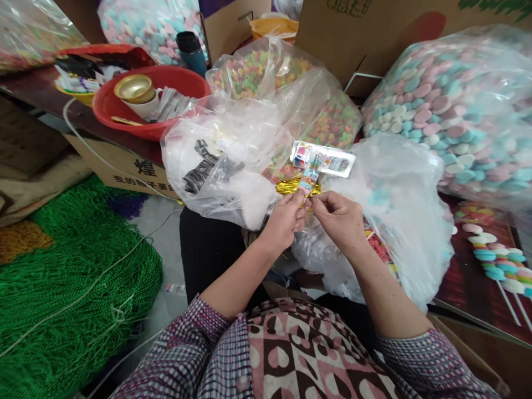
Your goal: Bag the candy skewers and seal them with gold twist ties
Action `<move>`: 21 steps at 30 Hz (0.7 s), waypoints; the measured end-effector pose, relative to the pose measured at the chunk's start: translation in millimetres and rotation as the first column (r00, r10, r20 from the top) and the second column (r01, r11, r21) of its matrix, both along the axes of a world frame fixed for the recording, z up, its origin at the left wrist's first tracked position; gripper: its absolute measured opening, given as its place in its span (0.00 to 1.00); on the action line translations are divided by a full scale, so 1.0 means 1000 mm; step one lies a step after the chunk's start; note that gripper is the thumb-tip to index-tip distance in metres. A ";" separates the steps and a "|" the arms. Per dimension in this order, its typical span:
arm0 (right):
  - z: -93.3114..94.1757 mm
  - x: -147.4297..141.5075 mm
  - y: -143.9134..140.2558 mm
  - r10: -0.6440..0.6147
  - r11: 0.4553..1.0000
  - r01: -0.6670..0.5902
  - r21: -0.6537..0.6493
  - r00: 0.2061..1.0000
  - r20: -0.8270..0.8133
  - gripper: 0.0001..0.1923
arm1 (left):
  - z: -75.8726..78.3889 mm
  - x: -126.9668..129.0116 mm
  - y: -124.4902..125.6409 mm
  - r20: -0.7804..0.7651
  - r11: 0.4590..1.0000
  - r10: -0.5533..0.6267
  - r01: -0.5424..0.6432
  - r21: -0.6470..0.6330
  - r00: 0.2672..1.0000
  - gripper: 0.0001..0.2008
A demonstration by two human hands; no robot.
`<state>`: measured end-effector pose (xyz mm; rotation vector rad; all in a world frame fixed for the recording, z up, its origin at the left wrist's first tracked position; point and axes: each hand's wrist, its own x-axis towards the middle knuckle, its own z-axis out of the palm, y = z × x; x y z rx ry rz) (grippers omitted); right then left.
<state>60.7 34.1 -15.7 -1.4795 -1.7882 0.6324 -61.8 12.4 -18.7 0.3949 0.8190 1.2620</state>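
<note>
My left hand [286,219] is closed in a pinch around the lower end of a small printed plastic packet [310,176], which points up and away from me. Right beside it, my right hand [338,216] pinches thumb and forefinger together at the packet's base. Whatever sits between those fingertips is too small to make out. Behind the fingers lies a bundle of gold twist ties [286,186]. A stack of flat printed wrappers [343,162] rests just beyond the packet.
Clear bags of pastel candies [436,105] and colourful ring-shaped candies [266,66] stand behind. A red basin [145,130] is at the left, beside a dark bottle [191,52]. Candy skewers [499,260] lie at the right. Green cords [75,293] cover the lower left.
</note>
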 end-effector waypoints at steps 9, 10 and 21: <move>-0.003 0.024 0.002 0.135 0.937 -0.277 -0.215 0.852 -0.506 0.14 | 0.004 -0.008 -0.007 0.136 0.903 -0.418 0.427 -0.042 0.898 0.21; -0.003 0.028 0.003 0.163 0.919 -0.324 -0.225 0.831 -0.532 0.15 | 0.005 -0.008 -0.008 0.145 0.888 -0.448 0.458 -0.047 0.882 0.21; -0.026 0.019 -0.004 0.057 0.990 -0.029 0.139 0.977 -0.204 0.14 | 0.008 0.003 -0.006 0.211 0.930 -0.334 0.358 -0.089 0.919 0.18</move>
